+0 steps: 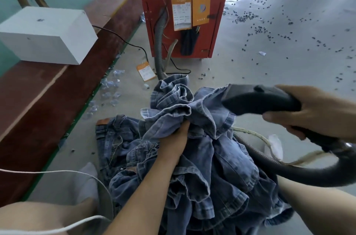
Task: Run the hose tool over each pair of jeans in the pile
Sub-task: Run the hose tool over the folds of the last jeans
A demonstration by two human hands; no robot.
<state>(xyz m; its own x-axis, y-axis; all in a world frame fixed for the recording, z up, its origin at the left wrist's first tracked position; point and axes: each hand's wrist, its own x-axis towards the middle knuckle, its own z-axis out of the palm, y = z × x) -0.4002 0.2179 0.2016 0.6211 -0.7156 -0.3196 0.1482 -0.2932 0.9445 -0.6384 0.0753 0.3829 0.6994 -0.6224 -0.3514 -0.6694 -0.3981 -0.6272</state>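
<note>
A heap of blue jeans (pixel 202 167) lies on the floor in front of me, bunched and crumpled. My left hand (pixel 174 141) grips a wad of light denim in the middle of the heap, fingers buried in the folds. My right hand (pixel 316 111) holds the black hose tool (pixel 258 100) by its handle, its wide nozzle pointing left and touching the upper right edge of the raised jeans. The tool's ribbed black hose (pixel 300 171) curves down and under my right forearm. A darker pair with a brown waist patch (pixel 113 134) lies at the heap's left.
A red cabinet (pixel 183 13) with orange tags stands ahead, a grey ribbed hose (pixel 159 42) running from it to the pile. A white box (pixel 46 36) sits on a brown bench at left. Small dark bits litter the grey floor at right. White cord crosses bottom left.
</note>
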